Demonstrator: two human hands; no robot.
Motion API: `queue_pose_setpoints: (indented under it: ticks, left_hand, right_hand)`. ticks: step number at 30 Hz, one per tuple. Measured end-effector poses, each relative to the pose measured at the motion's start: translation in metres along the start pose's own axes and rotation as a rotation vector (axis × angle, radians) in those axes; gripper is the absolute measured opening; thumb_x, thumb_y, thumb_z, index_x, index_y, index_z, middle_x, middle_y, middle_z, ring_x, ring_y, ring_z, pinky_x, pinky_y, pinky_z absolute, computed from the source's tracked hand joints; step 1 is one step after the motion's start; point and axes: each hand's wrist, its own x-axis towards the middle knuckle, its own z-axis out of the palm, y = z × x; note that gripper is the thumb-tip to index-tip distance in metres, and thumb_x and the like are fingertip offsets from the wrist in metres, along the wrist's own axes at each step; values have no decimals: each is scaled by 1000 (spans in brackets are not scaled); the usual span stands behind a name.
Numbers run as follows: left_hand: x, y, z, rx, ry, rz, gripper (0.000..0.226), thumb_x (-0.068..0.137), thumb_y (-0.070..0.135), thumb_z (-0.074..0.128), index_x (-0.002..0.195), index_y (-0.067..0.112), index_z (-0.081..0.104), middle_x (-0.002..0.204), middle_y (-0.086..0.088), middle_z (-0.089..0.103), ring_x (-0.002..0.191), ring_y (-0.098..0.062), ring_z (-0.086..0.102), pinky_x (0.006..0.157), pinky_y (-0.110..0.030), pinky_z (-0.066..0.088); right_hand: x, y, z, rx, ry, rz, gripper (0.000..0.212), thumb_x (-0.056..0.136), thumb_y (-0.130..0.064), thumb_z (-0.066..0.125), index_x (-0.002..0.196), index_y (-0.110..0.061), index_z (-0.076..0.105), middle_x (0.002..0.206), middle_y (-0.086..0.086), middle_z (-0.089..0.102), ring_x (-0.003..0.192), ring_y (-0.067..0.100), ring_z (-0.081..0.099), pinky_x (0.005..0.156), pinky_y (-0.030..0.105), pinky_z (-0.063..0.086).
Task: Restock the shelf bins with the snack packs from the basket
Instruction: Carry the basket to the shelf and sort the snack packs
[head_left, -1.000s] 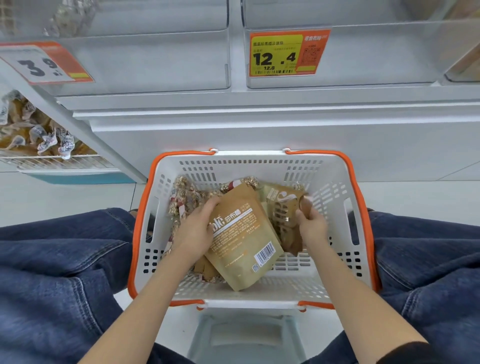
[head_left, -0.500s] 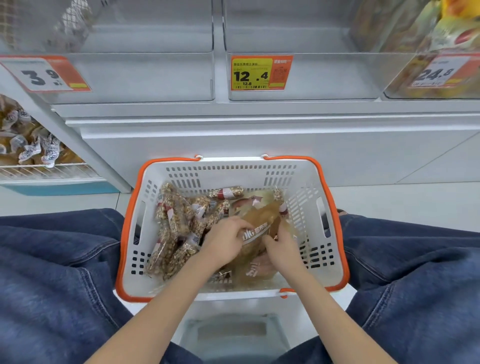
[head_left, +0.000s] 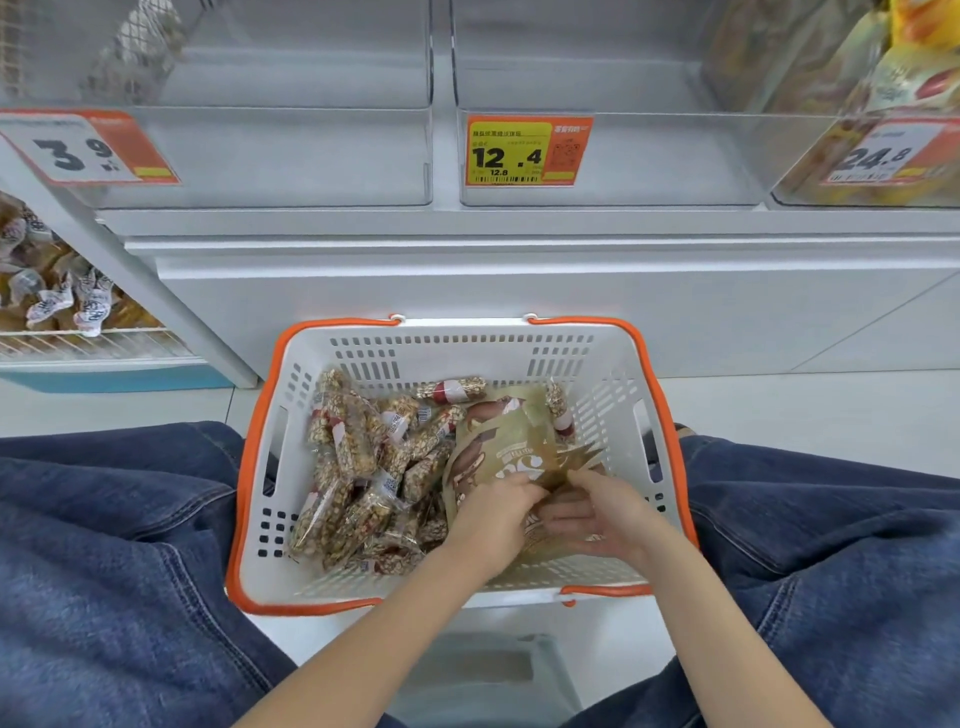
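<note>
Head view: both hands on brown pouches in basket, bins above unfilled

Head camera looks down on a white basket (head_left: 597, 364) with orange rim, lower centre of the frame, set between two denim-clad knees (head_left: 119, 545). Brown snack pouches (head_left: 498, 447) lie stacked in the right half of the basket; a heap of clear-wrapped grain bars (head_left: 358, 467) fills its left half.

Left hand (head_left: 493, 512), lower centre, lies on the pouches with fingers curled over an edge of the stack. Right hand (head_left: 597, 512), just right of it, has fingers bent around the pouch edges from the other side, thumb uppermost. Motion blur on the pouches is heavy; each hand appears to grip the stack, but which pouch each holds cannot be told.

Two clear shelf bins run across the top of the frame: the left bin (head_left: 311, 156) bears a 3.9 price tag (head_left: 88, 150), the centre bin (head_left: 675, 156) a yellow 12.4 tag (head_left: 524, 150). A third bin (head_left: 810, 192), upper right, holds yellow packs behind a 24.8 tag (head_left: 883, 156). Wrapped sweets (head_left: 62, 296) sit on a wire shelf at the left edge
</note>
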Motion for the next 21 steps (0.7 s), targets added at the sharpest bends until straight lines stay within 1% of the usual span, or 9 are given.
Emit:
queue_pose_setpoints:
  ticks: [3, 5, 6, 8, 10, 11, 14, 17, 21]
  left_hand:
    - [-4, 0, 6, 95, -6, 42, 60, 77, -12, 47, 127, 19, 57, 119, -3, 59, 107, -30, 56, 84, -41, 48]
    - [-9, 3, 2, 149, 16, 76, 67, 75, -14, 46, 134, 18, 46, 118, -7, 58, 106, -31, 54, 78, -41, 47]
    - [-11, 6, 0, 175, 20, 86, 68, 76, -14, 46, 136, 15, 38, 115, -10, 58, 102, -32, 53, 71, -40, 45]
    - [-11, 12, -3, 204, 8, 70, 64, 79, -12, 45, 136, 10, 27, 104, -14, 58, 92, -33, 55, 60, -37, 35]
    - [-7, 12, 0, 147, 24, 10, 54, 82, -8, 46, 127, 12, 25, 92, -13, 59, 82, -34, 58, 56, -37, 34]
    - [-7, 9, 2, 77, 42, -30, 48, 83, -5, 48, 119, 17, 25, 88, -11, 60, 78, -34, 60, 56, -39, 39]
    - [-8, -3, 9, -149, 61, -136, 47, 81, 3, 60, 97, 29, 23, 88, 0, 65, 78, -22, 63, 66, -43, 52]
    - [-11, -12, 12, -255, 51, -170, 48, 79, 8, 65, 90, 33, 26, 89, 7, 67, 80, -15, 64, 71, -41, 54]
    - [-22, -32, 13, -63, -5, -141, 39, 81, 28, 68, 106, 28, 38, 104, 6, 61, 95, -14, 57, 74, -38, 53]
  right_hand:
    - [-5, -6, -13, -485, 297, -233, 36, 98, -41, 41, 93, -9, 59, 85, 8, 68, 75, 18, 63, 76, 36, 53]
    - [-6, -8, -22, -572, 449, -486, 23, 94, -38, 52, 98, -15, 49, 92, 2, 60, 79, 14, 57, 74, 35, 51]
    - [-9, -11, -25, -610, 442, -606, 25, 90, -37, 57, 104, -18, 47, 101, -1, 57, 88, 13, 55, 78, 33, 51]
    - [-13, -16, -27, -914, 210, -782, 46, 82, -39, 63, 122, -28, 44, 121, -10, 52, 111, 9, 49, 96, 33, 44]
    - [-7, -13, -20, -1332, 15, -818, 62, 75, -39, 63, 132, -34, 38, 128, -13, 54, 120, 8, 48, 112, 38, 29]
    - [-3, -8, -15, -1522, 13, -799, 60, 76, -35, 62, 132, -33, 39, 123, -11, 59, 117, 10, 52, 114, 38, 24]
    - [14, 2, 0, -1755, 143, -803, 30, 85, -12, 54, 112, -24, 58, 99, -4, 67, 98, 20, 61, 101, 35, 38]
    - [26, 9, 3, -1836, 207, -769, 28, 86, -4, 53, 102, -25, 64, 80, -3, 63, 73, 21, 59, 68, 31, 49]
    - [33, 13, -9, -1811, 247, -695, 33, 85, 2, 49, 106, -21, 64, 92, 0, 66, 87, 24, 64, 71, 33, 48]
